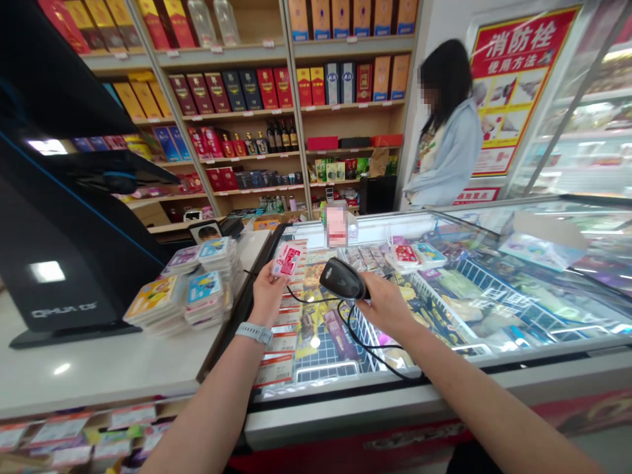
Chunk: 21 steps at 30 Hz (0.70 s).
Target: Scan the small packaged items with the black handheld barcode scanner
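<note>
A small pink and white packet (288,259) is held upright in my left hand (269,286), pinched at its lower left corner. My right hand (388,301) is closed around the handle of a black handheld scanner (342,279), whose head points left toward the packet. A black cable loops below the scanner over the freezer's glass top (360,376). Stacks of clear-lidded packs (206,288) stand on the white counter to the left of my left hand. Two more packs (405,255) lie on the glass beyond my right hand.
On the left counter (99,368) stands a black terminal (79,263). A person (447,145) stands behind the freezer at the right. An open white box (540,240) rests on the right glass. Shelves of boxed bottles (237,89) line the back wall.
</note>
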Each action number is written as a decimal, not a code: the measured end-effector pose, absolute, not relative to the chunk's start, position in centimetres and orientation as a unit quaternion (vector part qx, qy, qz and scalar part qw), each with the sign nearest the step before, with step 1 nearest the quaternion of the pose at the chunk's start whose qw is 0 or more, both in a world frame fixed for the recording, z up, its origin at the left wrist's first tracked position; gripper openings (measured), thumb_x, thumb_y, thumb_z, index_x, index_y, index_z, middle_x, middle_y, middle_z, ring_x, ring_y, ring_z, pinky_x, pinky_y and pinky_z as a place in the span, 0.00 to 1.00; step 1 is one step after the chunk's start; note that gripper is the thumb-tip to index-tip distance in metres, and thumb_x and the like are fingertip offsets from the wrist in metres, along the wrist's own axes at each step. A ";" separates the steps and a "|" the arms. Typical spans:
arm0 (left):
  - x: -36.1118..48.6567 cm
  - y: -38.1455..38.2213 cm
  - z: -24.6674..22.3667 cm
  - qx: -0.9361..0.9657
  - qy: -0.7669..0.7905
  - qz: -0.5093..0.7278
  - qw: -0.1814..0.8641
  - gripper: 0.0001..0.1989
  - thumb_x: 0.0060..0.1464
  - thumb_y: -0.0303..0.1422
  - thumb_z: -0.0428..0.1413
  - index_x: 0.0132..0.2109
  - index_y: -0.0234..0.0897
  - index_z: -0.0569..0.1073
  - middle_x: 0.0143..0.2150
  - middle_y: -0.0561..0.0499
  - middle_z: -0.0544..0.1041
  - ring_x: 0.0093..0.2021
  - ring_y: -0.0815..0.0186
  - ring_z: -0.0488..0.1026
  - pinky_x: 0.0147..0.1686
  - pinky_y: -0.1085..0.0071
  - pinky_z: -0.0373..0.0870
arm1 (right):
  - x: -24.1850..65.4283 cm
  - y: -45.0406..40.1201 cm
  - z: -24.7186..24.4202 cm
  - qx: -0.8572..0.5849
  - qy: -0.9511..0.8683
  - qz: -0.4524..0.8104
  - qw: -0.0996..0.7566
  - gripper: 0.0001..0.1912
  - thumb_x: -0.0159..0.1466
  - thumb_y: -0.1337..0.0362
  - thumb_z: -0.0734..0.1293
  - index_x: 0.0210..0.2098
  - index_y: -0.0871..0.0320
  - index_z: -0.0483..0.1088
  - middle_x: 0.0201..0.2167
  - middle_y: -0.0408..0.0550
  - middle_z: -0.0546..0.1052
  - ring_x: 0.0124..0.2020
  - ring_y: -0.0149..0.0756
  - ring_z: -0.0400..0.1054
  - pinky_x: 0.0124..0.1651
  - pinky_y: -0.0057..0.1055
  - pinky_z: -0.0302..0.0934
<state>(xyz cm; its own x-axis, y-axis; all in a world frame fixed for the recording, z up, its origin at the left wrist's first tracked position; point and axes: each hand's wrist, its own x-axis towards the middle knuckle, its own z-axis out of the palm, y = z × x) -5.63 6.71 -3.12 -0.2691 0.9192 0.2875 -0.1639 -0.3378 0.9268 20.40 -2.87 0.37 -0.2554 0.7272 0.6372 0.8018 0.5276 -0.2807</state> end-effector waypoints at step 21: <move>-2.3 6.0 -3.2 0.486 0.429 0.590 0.482 0.24 0.37 0.39 0.69 0.43 0.36 0.75 0.41 0.48 0.80 0.37 0.65 0.77 0.38 0.69 0.76 | 20.5 -3.2 1.0 -0.469 -0.745 -0.064 0.470 0.17 0.54 0.72 0.63 0.43 0.57 0.66 0.35 0.50 0.75 0.36 0.42 0.71 0.38 0.35 0.62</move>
